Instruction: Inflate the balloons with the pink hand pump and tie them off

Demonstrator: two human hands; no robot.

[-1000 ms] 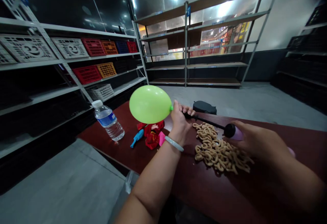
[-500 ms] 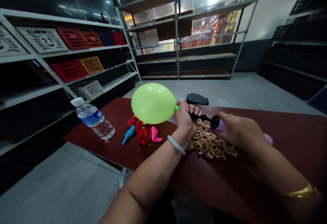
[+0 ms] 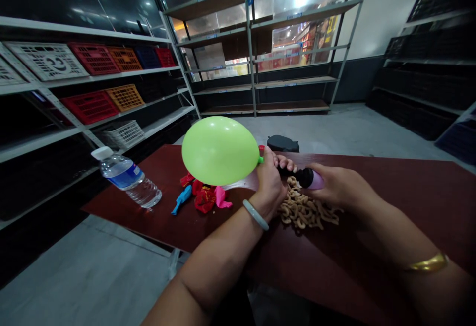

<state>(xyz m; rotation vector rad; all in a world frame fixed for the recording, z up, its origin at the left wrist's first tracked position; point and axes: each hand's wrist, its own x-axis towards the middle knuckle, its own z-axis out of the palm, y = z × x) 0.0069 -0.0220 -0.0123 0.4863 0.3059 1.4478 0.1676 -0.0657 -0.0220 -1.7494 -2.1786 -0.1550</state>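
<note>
A light green balloon [image 3: 220, 150], blown up to an egg shape, hangs over the table at the left of my hands. My left hand [image 3: 270, 177] is closed round its neck and the black front end of a hand balloon pump [image 3: 317, 181]. My right hand [image 3: 340, 189] is wrapped around the pump's purple barrel. Below the pump lies a heap of curled tan snack-like rings [image 3: 303, 209]. Under the balloon are limp balloons: a blue one [image 3: 182, 198], a pink one [image 3: 222, 198] and several red ones [image 3: 205, 200].
A water bottle [image 3: 128, 179] with a white cap stands on the left of the dark red table [image 3: 394, 179]. A dark rounded object [image 3: 282, 143] shows beyond the far edge. Shelves with plastic crates [image 3: 92, 107] line the left; a metal rack [image 3: 256, 85] stands behind.
The right hand has pushed the pump barrel in toward my left hand, so the thin shaft no longer shows. The balloon looks slightly bigger. My view has shifted a little to the right.
</note>
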